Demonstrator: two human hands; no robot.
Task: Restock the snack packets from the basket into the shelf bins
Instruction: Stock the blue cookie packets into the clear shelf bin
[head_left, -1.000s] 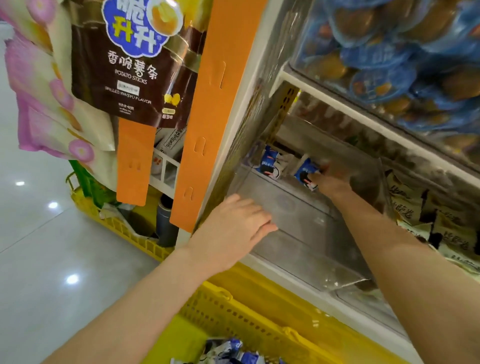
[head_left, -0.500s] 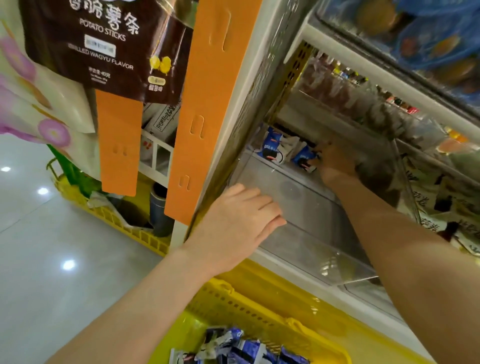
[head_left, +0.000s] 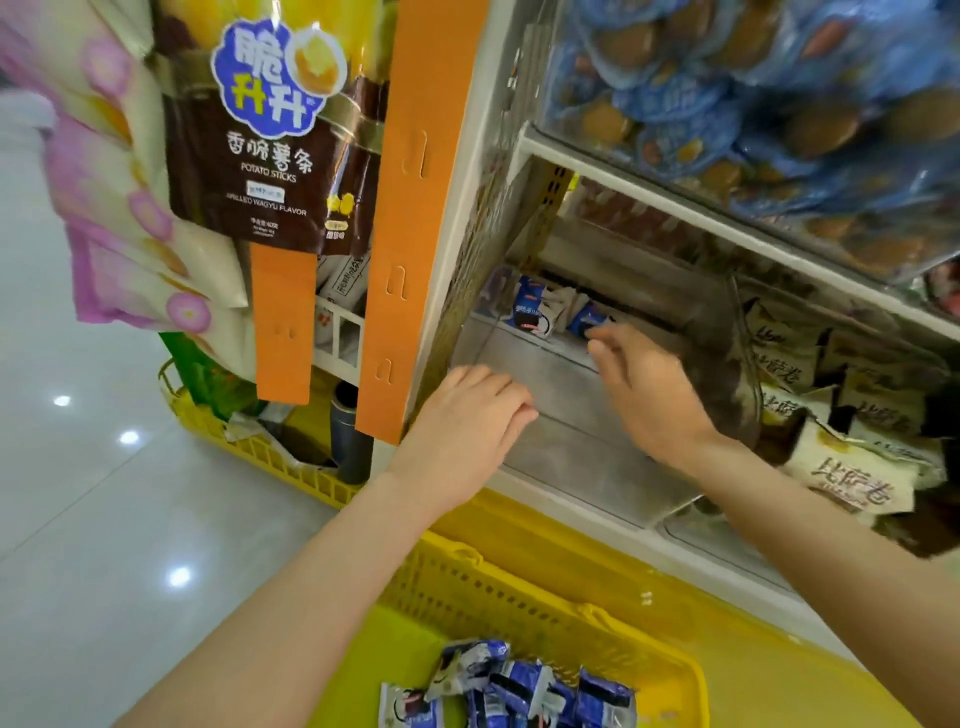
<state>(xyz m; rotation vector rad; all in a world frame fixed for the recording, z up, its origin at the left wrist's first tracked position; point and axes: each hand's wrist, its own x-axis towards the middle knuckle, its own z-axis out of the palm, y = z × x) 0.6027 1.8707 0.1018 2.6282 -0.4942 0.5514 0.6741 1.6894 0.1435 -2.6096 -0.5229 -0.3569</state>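
STEP: stocking clear shelf bin (head_left: 566, 431), mostly bare, likely early | yellow basket (head_left: 519, 587) below holds blue snack packets (head_left: 519, 686) | left hand (head_left: 467, 421) flat on bin's front-left rim | right hand (head_left: 649, 384) inside bin, fingers loose, holding nothing | rear packets (head_left: 535, 312) upright at bin's back | NEXT: probably reach into basket | UNCLEAR: whether right fingertips touch rear packets; basket cut off

Bare left hand (head_left: 467, 421), bare wrist; left forearm (head_left: 291, 587) bare along whole visible length, leaving frame at 7 o'clock. Bare right hand (head_left: 649, 384), fingertips (head_left: 598, 349) blurred; right forearm (head_left: 831, 535) bare likewise, leaving frame at 4 o'clock. Nail detail too small to tell.
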